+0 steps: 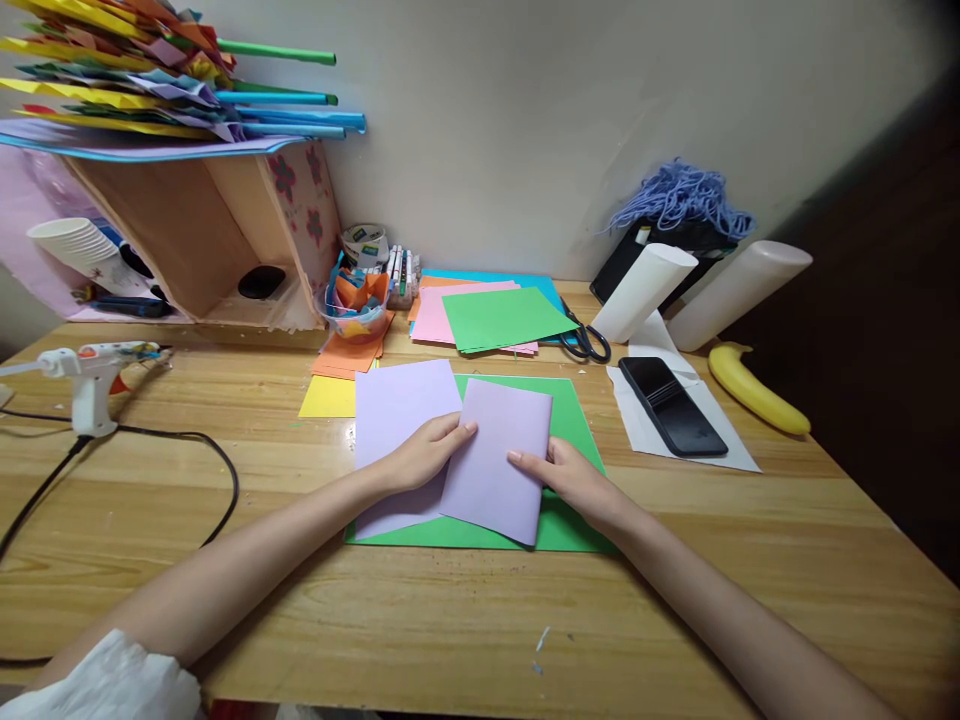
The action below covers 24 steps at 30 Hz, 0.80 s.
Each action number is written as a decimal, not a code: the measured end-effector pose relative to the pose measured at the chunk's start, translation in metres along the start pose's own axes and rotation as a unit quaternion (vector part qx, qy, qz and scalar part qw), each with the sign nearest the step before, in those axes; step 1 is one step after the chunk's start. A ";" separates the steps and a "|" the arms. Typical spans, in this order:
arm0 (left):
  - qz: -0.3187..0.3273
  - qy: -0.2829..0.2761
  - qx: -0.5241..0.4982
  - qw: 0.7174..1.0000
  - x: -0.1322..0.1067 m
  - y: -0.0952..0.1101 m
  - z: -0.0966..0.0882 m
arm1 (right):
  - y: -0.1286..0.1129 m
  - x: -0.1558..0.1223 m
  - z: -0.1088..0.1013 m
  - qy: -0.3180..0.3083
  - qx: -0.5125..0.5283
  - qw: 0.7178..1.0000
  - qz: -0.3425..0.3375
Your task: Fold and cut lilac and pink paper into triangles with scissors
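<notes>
Between my two hands is a folded lavender sheet of paper [496,460], tilted a little and held just over the work surface. My left hand [424,452] grips its left edge, thumb on top. On the right edge, by the rounded fold, my right hand [574,478] pinches it with the thumb on the front; its other fingers are partly hidden behind. Under my left hand lies a flat lavender sheet [401,400]. Beneath both is a larger green sheet [577,410] on the wooden table [360,630].
A glue gun [94,385] with a looping cord lies left. Behind are stacked green paper [506,318], scissors [585,342] and a plastic cup of scraps [356,310]. To the right are a phone [671,405], a banana [757,390] and white rolls [645,290]. An open box [225,220] stands back left.
</notes>
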<state>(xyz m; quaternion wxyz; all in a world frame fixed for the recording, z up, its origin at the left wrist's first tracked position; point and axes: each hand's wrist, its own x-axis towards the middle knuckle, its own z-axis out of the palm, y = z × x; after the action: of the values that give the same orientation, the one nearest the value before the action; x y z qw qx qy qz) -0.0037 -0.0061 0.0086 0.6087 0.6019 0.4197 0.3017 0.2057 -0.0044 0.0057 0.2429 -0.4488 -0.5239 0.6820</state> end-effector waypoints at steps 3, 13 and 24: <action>0.003 0.000 -0.001 1.000 0.000 0.000 0.000 | -0.002 -0.001 0.002 0.009 0.008 1.000 -0.004; -0.001 -0.006 0.007 1.000 -0.001 0.002 0.001 | -0.004 -0.002 0.004 0.028 0.012 1.000 -0.003; -0.003 -0.013 0.010 1.000 -0.001 0.000 0.002 | -0.004 -0.002 0.008 0.051 0.022 0.998 -0.002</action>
<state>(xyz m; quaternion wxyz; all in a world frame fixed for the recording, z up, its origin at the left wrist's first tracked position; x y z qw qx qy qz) -0.0026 -0.0074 0.0084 0.6089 0.6109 0.4162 0.2879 0.1989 -0.0085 0.0100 0.2801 -0.4764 -0.4968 0.6692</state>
